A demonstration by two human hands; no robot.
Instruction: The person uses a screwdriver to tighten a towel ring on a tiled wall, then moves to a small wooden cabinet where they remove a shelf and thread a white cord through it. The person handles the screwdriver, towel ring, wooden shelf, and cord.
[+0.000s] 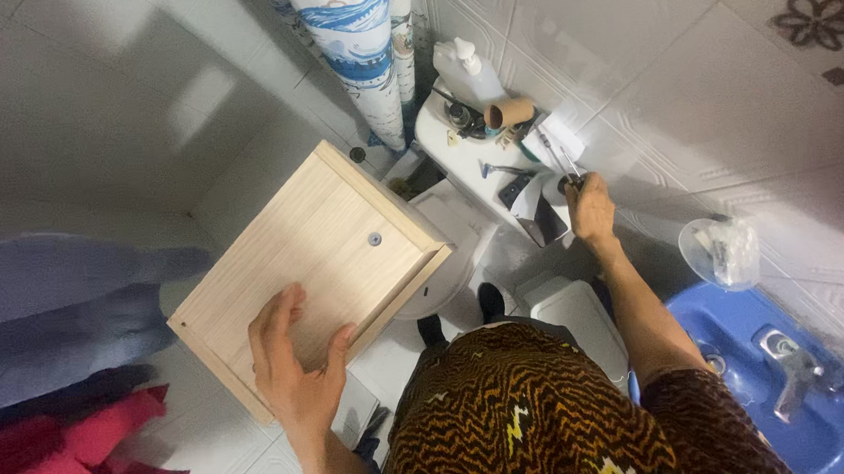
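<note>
My left hand (pixel 294 362) grips the near edge of a light wooden drawer box (pixel 317 245) and holds it up, tilted, above the white toilet (pixel 446 220). A small dark screw hole shows in the panel's face. My right hand (pixel 590 209) reaches to the toilet tank top (pixel 456 154) and is closed around a thin tool with a dark handle (pixel 570 177), among small items lying there. My patterned brown and yellow shirt (pixel 526 409) fills the bottom of the view.
On the tank stand a white pump bottle (pixel 469 68), a cardboard roll (pixel 510 112) and a razor (pixel 497 169). A blue sink (pixel 804 377) with a tap is at the lower right, a shower curtain (pixel 356 41) behind, red and blue cloths (pixel 53 396) at left.
</note>
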